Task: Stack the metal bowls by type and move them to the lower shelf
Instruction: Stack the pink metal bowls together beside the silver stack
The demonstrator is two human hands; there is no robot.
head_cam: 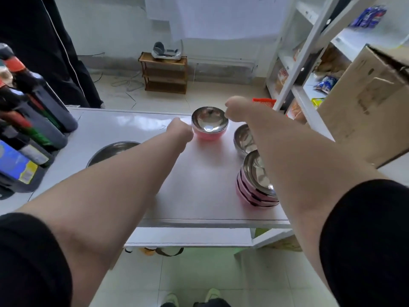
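A pink-sided metal bowl (209,125) stands at the far edge of the white table top (199,185). My left hand (180,131) grips its left rim and my right hand (235,109) grips its right rim. A stack of several pink-sided bowls (254,187) sits at the right, partly hidden by my right forearm. Behind that stack a plain steel bowl (243,139) shows. A wide steel bowl (110,151) lies at the left, half hidden under my left forearm. The lower shelf (188,237) shows below the table's front edge.
Dark sauce bottles (33,111) and a blue box (15,165) crowd the table's left end. A cardboard box (365,103) and a white rack (305,63) with packets stand on the right. A small wooden shelf (164,73) stands by the far wall.
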